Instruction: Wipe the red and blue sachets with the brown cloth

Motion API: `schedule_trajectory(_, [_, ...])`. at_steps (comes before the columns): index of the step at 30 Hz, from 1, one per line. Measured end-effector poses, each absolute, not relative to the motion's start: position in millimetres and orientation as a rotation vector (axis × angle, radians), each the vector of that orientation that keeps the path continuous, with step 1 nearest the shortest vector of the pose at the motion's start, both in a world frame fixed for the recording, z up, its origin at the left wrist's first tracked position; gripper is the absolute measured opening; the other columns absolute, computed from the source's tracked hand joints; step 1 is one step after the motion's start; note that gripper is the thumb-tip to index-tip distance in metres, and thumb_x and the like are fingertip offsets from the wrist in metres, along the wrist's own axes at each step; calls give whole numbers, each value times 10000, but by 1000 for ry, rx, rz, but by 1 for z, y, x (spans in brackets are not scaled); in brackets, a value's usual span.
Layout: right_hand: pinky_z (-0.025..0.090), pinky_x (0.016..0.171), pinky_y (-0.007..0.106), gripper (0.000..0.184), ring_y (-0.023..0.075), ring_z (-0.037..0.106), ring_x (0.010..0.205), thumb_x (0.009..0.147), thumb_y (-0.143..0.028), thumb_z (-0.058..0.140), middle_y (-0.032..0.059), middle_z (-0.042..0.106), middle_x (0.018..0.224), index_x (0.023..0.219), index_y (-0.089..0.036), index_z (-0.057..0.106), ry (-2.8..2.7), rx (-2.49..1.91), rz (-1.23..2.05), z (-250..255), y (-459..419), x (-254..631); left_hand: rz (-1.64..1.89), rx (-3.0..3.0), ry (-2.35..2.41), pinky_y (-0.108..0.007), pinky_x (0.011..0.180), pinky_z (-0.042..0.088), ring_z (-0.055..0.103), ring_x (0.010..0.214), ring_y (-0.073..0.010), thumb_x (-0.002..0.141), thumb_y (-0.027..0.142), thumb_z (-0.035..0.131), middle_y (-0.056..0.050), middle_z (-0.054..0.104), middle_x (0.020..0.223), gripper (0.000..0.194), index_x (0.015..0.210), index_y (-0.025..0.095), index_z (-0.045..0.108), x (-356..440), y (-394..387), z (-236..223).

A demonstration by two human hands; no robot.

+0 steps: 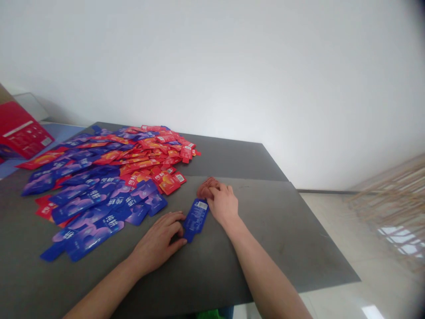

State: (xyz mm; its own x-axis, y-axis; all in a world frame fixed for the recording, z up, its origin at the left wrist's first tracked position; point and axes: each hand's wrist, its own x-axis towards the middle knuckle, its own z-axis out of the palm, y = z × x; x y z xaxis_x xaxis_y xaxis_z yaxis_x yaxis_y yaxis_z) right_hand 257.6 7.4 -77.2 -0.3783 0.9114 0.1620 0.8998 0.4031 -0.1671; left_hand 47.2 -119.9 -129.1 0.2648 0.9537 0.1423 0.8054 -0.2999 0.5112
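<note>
A single blue packet (195, 218) lies face down on the dark grey table (272, 239), between my two hands. My left hand (161, 241) rests on the table with its fingers curled, the fingertips touching the packet's near end. My right hand (222, 201) lies at the packet's far end with its fingers bent over a small reddish thing (206, 186) that I cannot make out. To the left spreads a big pile of blue packets (89, 204) and red packets (146, 155).
A red carton (20, 133) stands at the far left beyond the table. A white wall fills the background. The table's right edge drops to a pale tiled floor (348, 248), with a woven mat or blind (392, 195) at the right.
</note>
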Motion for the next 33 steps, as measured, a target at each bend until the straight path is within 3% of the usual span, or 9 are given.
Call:
schedule_trajectory(4, [512, 953, 386, 385, 266, 485, 1159, 964, -306, 626, 65, 588, 1333, 1348, -333, 648, -2618, -1174, 144, -66, -19, 270, 625, 2214, 1593, -504, 1144, 459, 546, 1352, -299, 892, 253, 716, -55, 623, 1415, 62, 932, 253, 668, 49, -120, -124])
schedule_trajectory(7, [505, 986, 397, 432, 265, 471, 1193, 949, -300, 641, 48, 556, 1409, 1377, -354, 624, -2807, -896, 215, -68, -43, 273, 642, 2217, 1579, -489, 1159, 449, 559, 1330, -288, 868, 222, 734, -55, 623, 1414, 250, 1107, 274, 684, 51, -119, -122])
schedule_trajectory(12, [512, 973, 409, 336, 285, 459, 1227, 943, -305, 628, 42, 491, 1514, 1273, -333, 685, -2757, -1148, 180, -82, -27, 272, 639, 2209, 1606, -500, 1160, 447, 551, 1348, -297, 880, 252, 726, -50, 632, 1398, 92, 837, 243, 645, 49, -121, -126])
schedule_trajectory(18, [531, 880, 413, 332, 309, 494, 1170, 987, -294, 551, 76, 573, 1447, 1292, -304, 681, -2521, -1628, 72, -70, 18, 271, 625, 2196, 1599, -517, 1177, 434, 513, 1407, -291, 912, 285, 696, -39, 625, 1426, 103, 844, 252, 627, 46, -122, -128])
schedule_trajectory(22, [513, 943, 406, 378, 295, 467, 1232, 982, -285, 566, 60, 531, 1501, 1353, -316, 632, -2545, -1420, 63, -64, -1, 270, 601, 2207, 1601, -520, 1168, 445, 517, 1403, -293, 916, 276, 686, -49, 622, 1426, 89, 850, 251, 632, 47, -122, -126])
schedule_trajectory(29, [487, 989, 457, 329, 318, 496, 1229, 954, -265, 603, 102, 627, 1368, 1277, -251, 664, -2721, -1198, 251, -91, -86, 268, 600, 2233, 1588, -525, 1206, 412, 541, 1377, -299, 847, 214, 726, -66, 625, 1433, 104, 933, 257, 685, 46, -121, -130])
schedule_trajectory(33, [480, 990, 370, 311, 235, 570, 1159, 908, -214, 639, 13, 701, 1266, 1207, -283, 689, -2772, -970, 587, -67, -94, 292, 603, 2243, 1564, -519, 1216, 403, 506, 1417, -309, 820, 231, 761, -66, 605, 1466, 108, 893, 254, 684, 45, -120, -132])
